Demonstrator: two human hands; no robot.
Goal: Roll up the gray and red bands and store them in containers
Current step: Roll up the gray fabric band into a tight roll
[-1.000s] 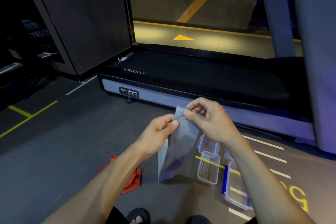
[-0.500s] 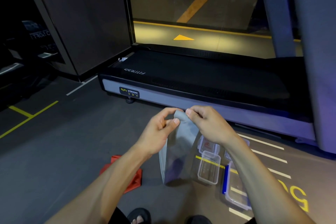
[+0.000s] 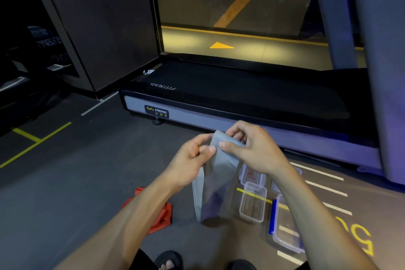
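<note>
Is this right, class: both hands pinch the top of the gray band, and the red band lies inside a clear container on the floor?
One detail is wrong. The head view shows the red band lying on the bare floor, left of the clear containers. Both hands, left and right, do pinch the top of the gray band.

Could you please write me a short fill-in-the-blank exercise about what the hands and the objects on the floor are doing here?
1. Both the left hand and the right hand pinch the top of the ____ band.
2. The red band lies on the ____.
3. The small clear container stands open, without a ____.
4. Beyond the hands stands a ____ labelled FITNESS.

Missing words: gray; floor; lid; treadmill
</note>
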